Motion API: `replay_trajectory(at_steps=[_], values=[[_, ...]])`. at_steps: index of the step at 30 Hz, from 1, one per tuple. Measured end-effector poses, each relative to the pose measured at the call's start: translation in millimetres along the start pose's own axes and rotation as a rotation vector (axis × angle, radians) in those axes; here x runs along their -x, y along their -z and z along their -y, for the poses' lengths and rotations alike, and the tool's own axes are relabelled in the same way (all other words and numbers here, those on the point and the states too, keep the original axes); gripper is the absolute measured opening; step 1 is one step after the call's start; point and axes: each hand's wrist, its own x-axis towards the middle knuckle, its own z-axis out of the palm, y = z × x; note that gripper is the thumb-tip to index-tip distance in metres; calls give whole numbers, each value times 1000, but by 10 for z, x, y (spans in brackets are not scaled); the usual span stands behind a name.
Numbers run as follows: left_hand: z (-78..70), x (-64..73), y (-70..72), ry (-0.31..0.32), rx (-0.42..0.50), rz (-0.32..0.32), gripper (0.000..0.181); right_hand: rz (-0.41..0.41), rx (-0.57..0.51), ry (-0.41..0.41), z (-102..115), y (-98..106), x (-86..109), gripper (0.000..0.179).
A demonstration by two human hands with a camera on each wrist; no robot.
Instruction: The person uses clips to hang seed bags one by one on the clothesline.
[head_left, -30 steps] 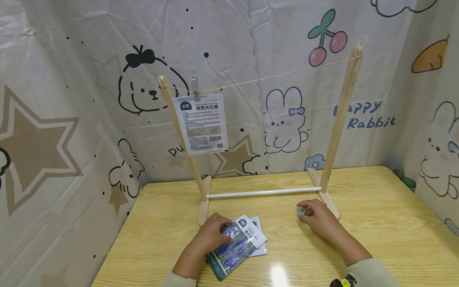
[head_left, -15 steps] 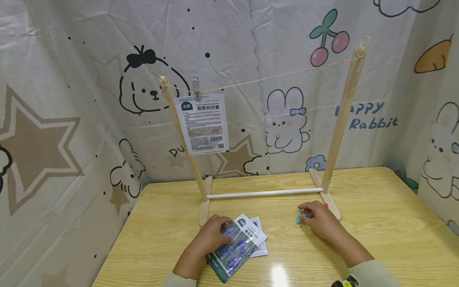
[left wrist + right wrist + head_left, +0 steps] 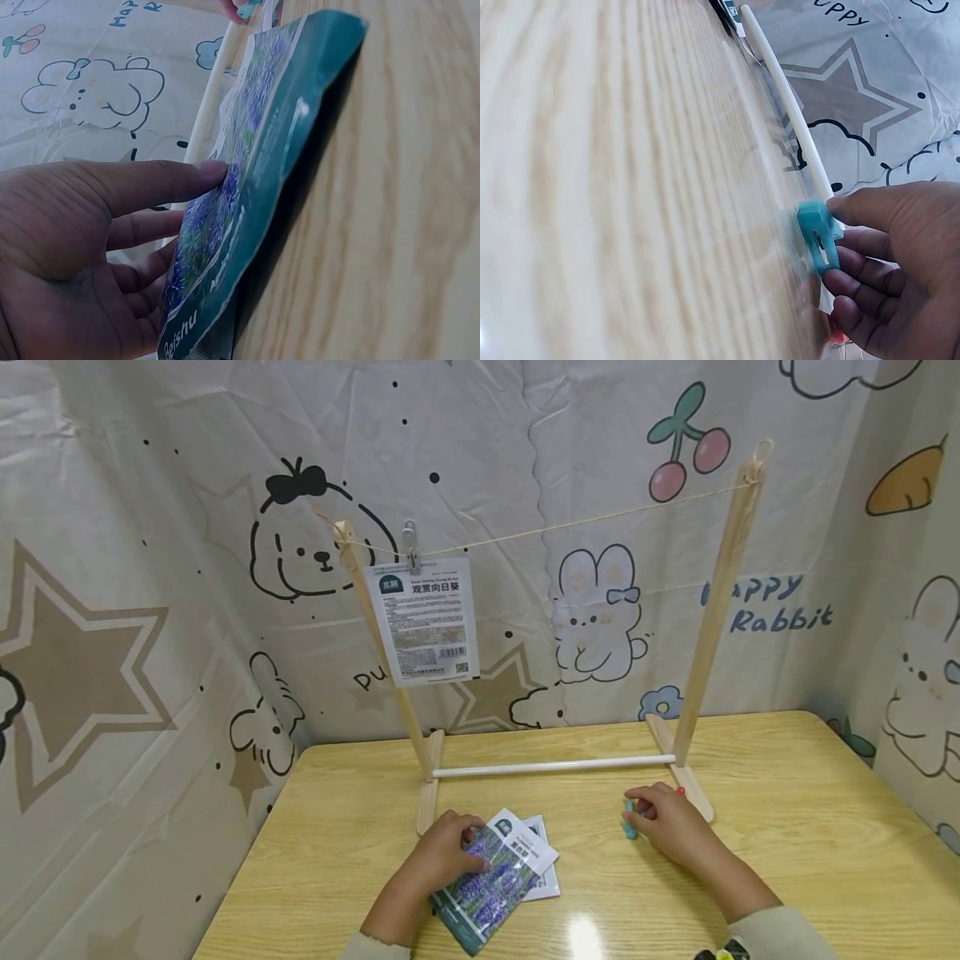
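My left hand (image 3: 446, 856) grips the left edge of a seed packet (image 3: 487, 889) with purple flowers and a teal lower end, its thumb on the printed face. The left wrist view shows the packet's teal edge (image 3: 289, 157) raised above the tabletop. Under it, a second white packet (image 3: 549, 883) partly sticks out. On the right, my right hand (image 3: 671, 820) pinches a small teal clothespin (image 3: 817, 229) between thumb and fingers, low over the table. A small red item (image 3: 838, 334) lies behind those fingers, mostly hidden.
A wooden stand with a left post (image 3: 408, 718), right post (image 3: 708, 627) and white crossbar (image 3: 555, 767) stands behind the hands. From its string (image 3: 570, 524), a clear clip (image 3: 410, 545) holds a printed white packet (image 3: 427, 627). A patterned cloth (image 3: 480, 460) hangs behind the table.
The teal clothespin has turned in my right fingers and now points more downward. My left hand keeps its grip on the packet, which has barely shifted.
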Motion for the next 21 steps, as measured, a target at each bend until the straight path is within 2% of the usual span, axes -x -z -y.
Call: replay_trajectory(at_steps=[11, 21], values=[[17, -8, -14, 23, 27, -5, 51, -23, 13, 10, 13, 8, 0, 28], [25, -19, -18, 47, 61, -54, 41, -67, -14, 41, -6, 21, -14, 21]])
